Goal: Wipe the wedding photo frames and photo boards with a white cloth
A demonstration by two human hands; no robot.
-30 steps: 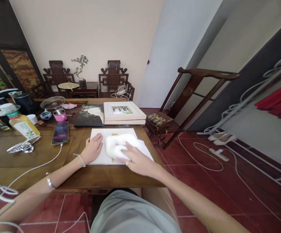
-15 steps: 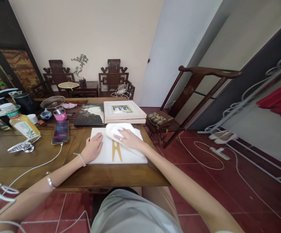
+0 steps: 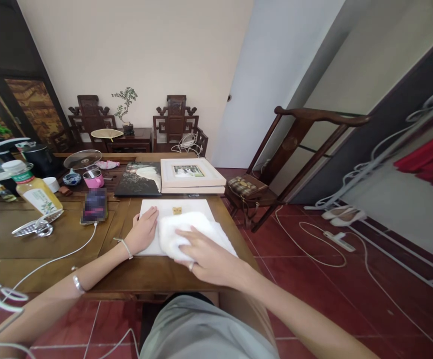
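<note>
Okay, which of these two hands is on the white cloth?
The right hand, with a ring showing: its fingers lie over the cloth. The left hand lies on the left edge of the white board instead.

Cloth (image 3: 175, 227) on board (image 3: 194, 205), picture frame (image 3: 192, 174) behind

Thick folded white cloth (image 3: 201, 222): soft-looking, matt, faintly fluffy. Flat white rectangular board (image 3: 197, 205): smooth, matt. Long brown wooden surface (image 3: 164, 273): smooth, polished, dull sheen. Wide silver metal bracelet (image 3: 78, 284): bright, smooth. Dark-brown high-backed wooden chair (image 3: 290, 143): varnished, low gloss. Red square floor tiles (image 3: 314, 284): smooth, slightly glossy. Silvery claw-shaped hair clip (image 3: 42, 227): shiny; metal or plastic, hard to tell.
</note>
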